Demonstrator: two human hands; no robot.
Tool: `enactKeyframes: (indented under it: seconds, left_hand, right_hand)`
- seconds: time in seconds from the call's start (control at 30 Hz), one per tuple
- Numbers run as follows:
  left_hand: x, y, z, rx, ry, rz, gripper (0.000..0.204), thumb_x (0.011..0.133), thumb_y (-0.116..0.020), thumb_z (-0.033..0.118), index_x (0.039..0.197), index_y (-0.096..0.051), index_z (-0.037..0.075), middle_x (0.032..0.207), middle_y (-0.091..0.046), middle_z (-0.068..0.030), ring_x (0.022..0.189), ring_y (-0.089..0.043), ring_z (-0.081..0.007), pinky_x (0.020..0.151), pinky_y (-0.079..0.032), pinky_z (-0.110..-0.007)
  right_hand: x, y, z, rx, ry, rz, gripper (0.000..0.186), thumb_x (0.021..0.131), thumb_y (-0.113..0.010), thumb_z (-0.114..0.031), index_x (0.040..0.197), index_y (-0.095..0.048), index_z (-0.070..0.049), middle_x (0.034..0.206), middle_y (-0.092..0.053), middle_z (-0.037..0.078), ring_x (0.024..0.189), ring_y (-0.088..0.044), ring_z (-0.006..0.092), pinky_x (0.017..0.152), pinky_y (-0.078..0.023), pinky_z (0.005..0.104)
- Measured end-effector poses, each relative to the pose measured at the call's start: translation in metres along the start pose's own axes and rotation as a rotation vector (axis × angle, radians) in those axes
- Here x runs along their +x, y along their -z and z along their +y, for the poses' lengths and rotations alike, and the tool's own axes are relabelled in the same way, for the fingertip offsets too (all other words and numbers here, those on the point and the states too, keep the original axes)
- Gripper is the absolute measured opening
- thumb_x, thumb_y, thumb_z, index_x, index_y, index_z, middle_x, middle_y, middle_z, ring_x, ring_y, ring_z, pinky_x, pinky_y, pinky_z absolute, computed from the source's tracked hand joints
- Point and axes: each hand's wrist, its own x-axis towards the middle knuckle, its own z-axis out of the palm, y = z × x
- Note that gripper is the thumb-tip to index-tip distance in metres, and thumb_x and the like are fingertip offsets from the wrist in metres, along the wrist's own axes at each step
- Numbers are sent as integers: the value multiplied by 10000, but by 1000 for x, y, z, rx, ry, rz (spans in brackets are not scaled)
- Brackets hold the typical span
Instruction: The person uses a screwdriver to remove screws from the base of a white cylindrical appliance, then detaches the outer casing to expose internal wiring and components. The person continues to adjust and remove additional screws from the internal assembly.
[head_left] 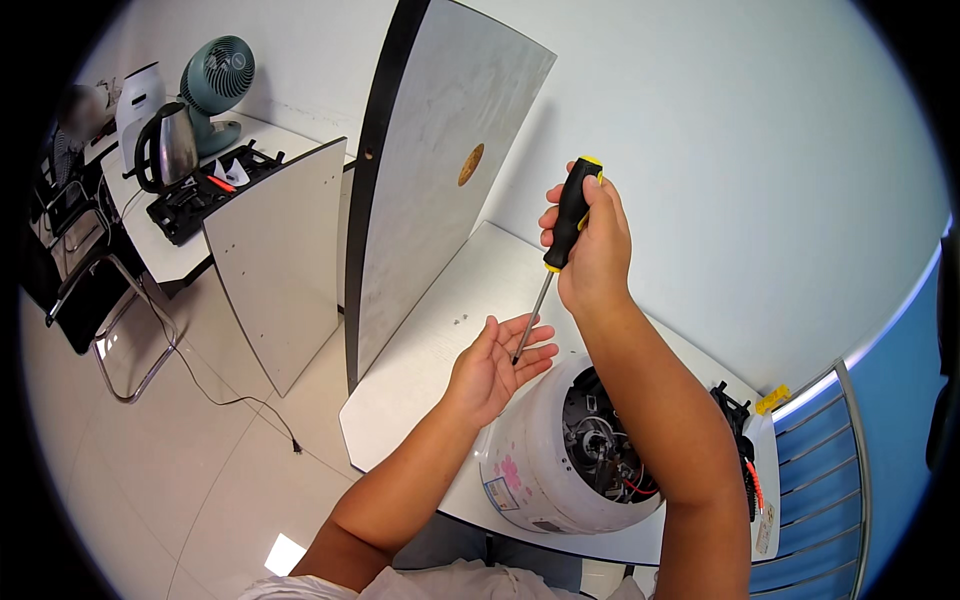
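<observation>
A black-and-yellow screwdriver (571, 218) is raised above the table, its handle wrapped by the fingers of my right hand (597, 245). The thin metal shaft slants down toward my left hand (490, 372). That hand is open, palm up with fingers spread, and the screwdriver's tip lies over its fingers; whether they touch I cannot tell. Below and right of it sits a round white appliance body (530, 475) with pink flower prints. Its upward face is uncovered and shows dark inner parts (600, 440) and wires; my right forearm hides part of it.
A tall grey divider panel (430, 150) stands on the table's left edge. Small bits (460, 320) lie on the white table (420, 400). At right are a black tool case (735, 410), a yellow item (772, 400) and a metal rail (850, 430). A kettle (178, 145) and fan (218, 75) stand at far left.
</observation>
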Motion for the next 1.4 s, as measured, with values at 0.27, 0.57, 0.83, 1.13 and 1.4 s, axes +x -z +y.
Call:
enactKeyframes:
  seconds: [0.27, 0.57, 0.83, 1.13, 1.4]
  left_hand:
    - [3, 9, -6, 107, -3, 33, 352, 966, -329, 289, 1107, -514, 24, 1038, -603, -102, 910, -598, -199, 822, -476, -322]
    - [2, 5, -9, 210, 10, 38, 186, 887, -517, 108, 1062, -545, 54, 960, -608, -51, 813, -584, -115, 728, -474, -243]
    - [18, 29, -14, 649, -253, 337, 144, 838, -595, 102, 970, -582, 47, 888, -616, -24, 737, -564, -98, 657, -454, -229]
    - [52, 81, 24, 2009, -466, 548, 47, 737, -634, 84, 762, -657, 117, 796, -585, -61, 759, -576, -243, 657, -462, -367]
    - [60, 119, 17, 2214, -389, 473, 64, 737, -614, 94, 774, -649, 133, 847, -577, -64, 821, -580, -263, 669, -489, -398]
  right_hand:
    - [3, 4, -12, 34, 49, 22, 243, 925, -410, -251, 1028, -467, -38, 837, -535, 69, 630, -506, 123, 533, -425, 261]
    - [8, 24, -29, 36, 149, 71, 327, 917, -423, -301, 1099, -482, -36, 826, -543, 66, 629, -518, 136, 547, -414, 266]
    - [-7, 55, -54, 114, 209, 96, 308, 926, -410, -267, 1117, -480, -36, 835, -544, 74, 617, -520, 132, 509, -427, 258]
    - [-137, 170, -138, 405, 483, 31, 409, 926, -404, -291, 1236, -401, -24, 911, -452, 56, 683, -403, 141, 532, -374, 255]
    - [-274, 277, -154, 509, 708, 223, 409, 940, -413, -227, 1264, -363, 19, 939, -404, 78, 731, -366, 164, 560, -349, 254]
